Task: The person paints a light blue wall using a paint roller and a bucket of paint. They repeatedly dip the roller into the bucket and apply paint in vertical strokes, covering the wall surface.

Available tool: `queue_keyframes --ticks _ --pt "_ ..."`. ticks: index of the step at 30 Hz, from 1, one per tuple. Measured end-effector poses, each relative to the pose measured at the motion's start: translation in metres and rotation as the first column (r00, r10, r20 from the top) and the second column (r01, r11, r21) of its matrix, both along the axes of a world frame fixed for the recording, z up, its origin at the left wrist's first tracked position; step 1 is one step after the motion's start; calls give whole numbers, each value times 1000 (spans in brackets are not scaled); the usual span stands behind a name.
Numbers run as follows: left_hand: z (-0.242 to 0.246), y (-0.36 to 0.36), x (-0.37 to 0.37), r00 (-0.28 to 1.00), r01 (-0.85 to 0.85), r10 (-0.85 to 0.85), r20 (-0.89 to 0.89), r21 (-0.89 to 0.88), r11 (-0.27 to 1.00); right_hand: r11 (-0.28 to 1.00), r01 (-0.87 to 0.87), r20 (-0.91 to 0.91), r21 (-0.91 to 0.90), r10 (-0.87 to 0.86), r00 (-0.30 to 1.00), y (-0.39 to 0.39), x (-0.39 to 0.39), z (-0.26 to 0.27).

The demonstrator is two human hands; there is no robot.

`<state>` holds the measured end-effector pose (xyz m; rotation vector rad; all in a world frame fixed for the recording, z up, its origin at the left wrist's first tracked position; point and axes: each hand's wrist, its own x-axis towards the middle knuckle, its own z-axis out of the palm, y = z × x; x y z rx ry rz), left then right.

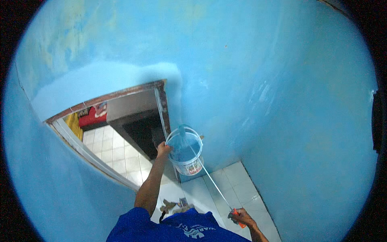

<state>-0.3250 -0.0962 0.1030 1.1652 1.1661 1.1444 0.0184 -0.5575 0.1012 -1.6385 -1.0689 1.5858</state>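
Note:
My left hand (164,149) grips the left rim of a white plastic bucket (189,167) and holds it up in front of the wall. Blue paint coats the inside of the bucket. In my right hand (242,217), low at the right, is the orange handle of a paint roller (217,186) with a long thin metal rod. That rod slants up and left across the bucket's mouth. Its blue-coated roller head (181,132) is at the far side of the rim; whether it touches the bucket I cannot tell.
Around the doorway (164,103), with its worn brown frame, the blue wall (217,75) has a lighter painted band (105,71) above. White floor tiles (199,189) lie below. Through the doorway are a red item (92,118) and a dark-fronted block (142,128).

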Motion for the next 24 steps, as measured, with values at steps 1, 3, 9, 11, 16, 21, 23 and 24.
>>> queue_keyframes --ticks 1,3,9,11,16,21,23,24 --pt "13 -2 -2 999 20 -19 43 -29 999 1000 17 -11 24 -16 1000 1 -10 -4" --pt "33 -4 -4 990 73 -61 129 -90 993 996 57 -34 66 -55 998 2 -30 -9" --pt "90 -2 -17 999 46 -46 -2 122 992 876 23 91 482 -76 993 13 -88 30" --pt "89 13 -22 994 85 -77 -76 96 992 816 61 96 575 -141 985 19 -107 46" --pt "196 -81 13 991 132 -132 6 20 991 678 170 166 715 -401 901 49 -117 52" --pt "170 -79 -23 996 19 -5 -92 151 988 637 191 160 747 -451 878 95 -93 86" --pt "166 -105 -32 980 25 28 -199 261 965 667 191 212 720 -473 855 107 -87 99" --pt "141 -112 -48 991 -3 44 -129 296 955 637 192 190 747 -480 857 113 -90 102"
